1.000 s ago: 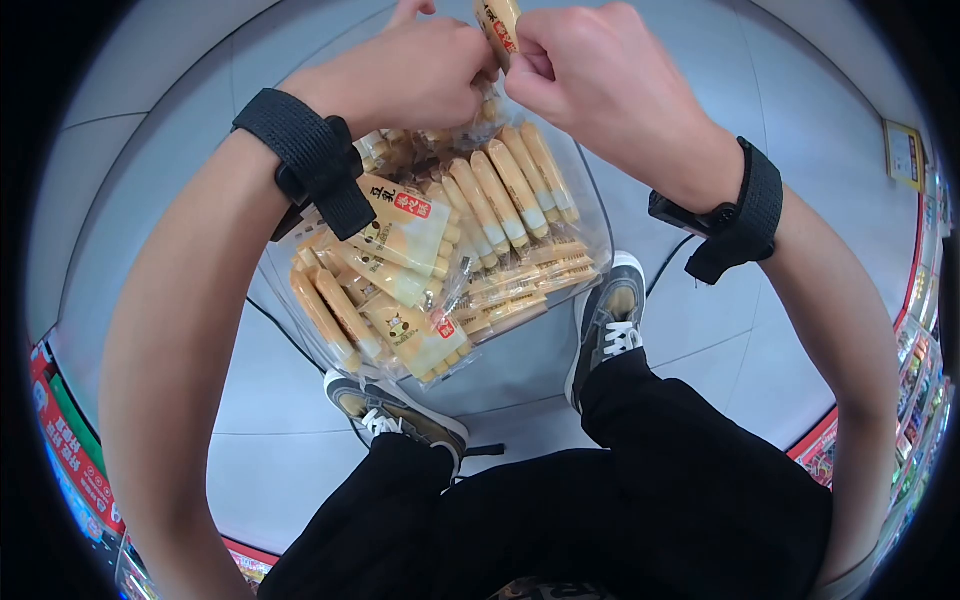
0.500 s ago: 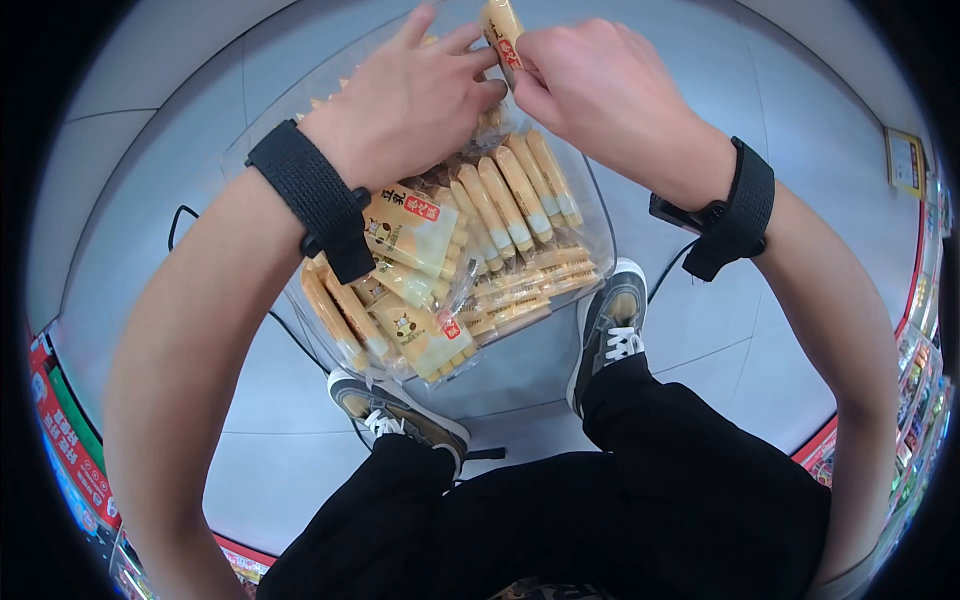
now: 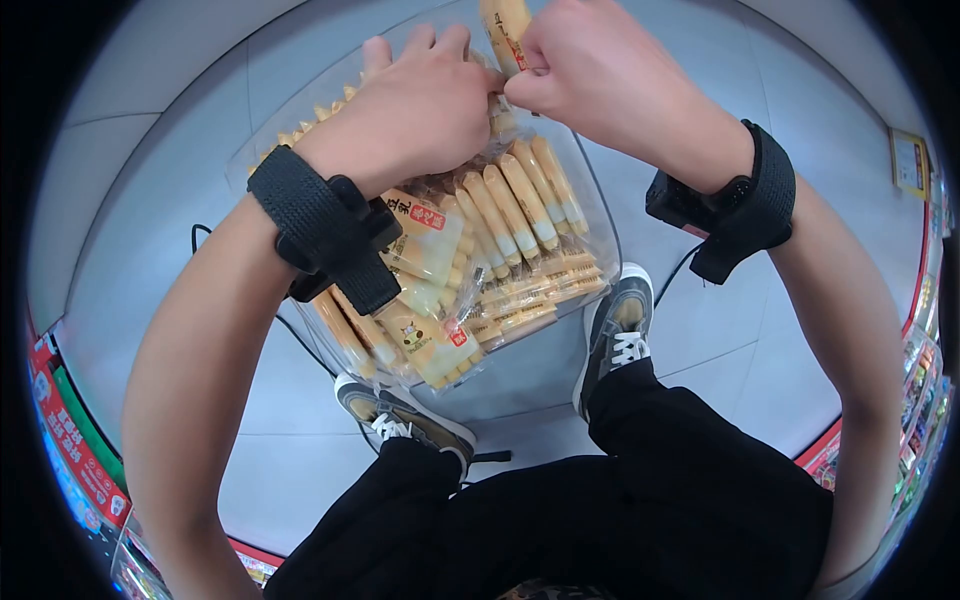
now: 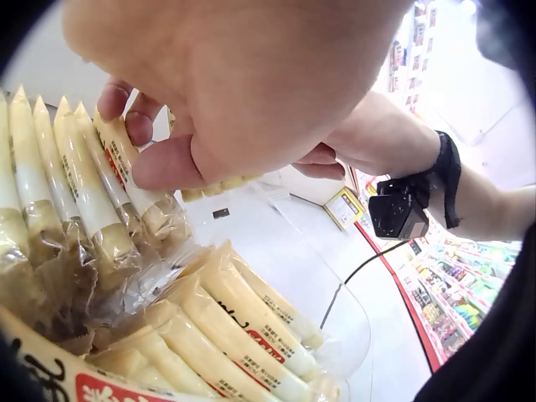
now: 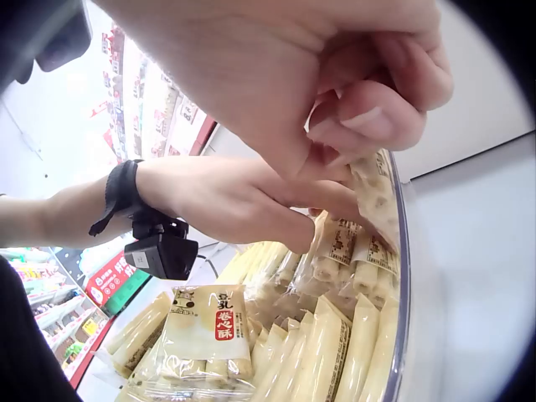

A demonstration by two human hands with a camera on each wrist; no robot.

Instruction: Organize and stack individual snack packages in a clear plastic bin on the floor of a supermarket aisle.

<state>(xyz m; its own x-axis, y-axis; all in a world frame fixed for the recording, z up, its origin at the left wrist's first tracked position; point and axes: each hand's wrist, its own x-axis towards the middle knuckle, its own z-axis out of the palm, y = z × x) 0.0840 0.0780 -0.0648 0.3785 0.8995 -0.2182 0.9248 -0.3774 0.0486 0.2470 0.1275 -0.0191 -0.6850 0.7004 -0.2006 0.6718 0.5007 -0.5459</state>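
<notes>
A clear plastic bin (image 3: 604, 190) on the floor is filled with packets of wafer rolls in cream-yellow wrappers. At its far right edge my right hand (image 3: 605, 75), fingers curled, pinches an upright packet of wafer rolls (image 3: 504, 32). My left hand (image 3: 415, 115) reaches over the far part of the bin, just left of the right hand. Its thumb and fingertips rest against the end packet (image 4: 117, 155) of a standing row, without curling round it. Nearer me are another upright row of packets (image 3: 520, 205) and some flat-lying packets (image 3: 425, 235).
My shoes (image 3: 625, 320) stand at the near side of the bin, one close to each corner. A black cable (image 3: 305, 345) runs across the tiled floor (image 3: 700, 370). Stocked shelves (image 3: 915, 420) line the right side, and a red sign (image 3: 85, 455) stands at left.
My left hand has drawn back slightly toward me, and its fingers have spread over the far packets. The right hand keeps its grip on the packet at nearly the same place.
</notes>
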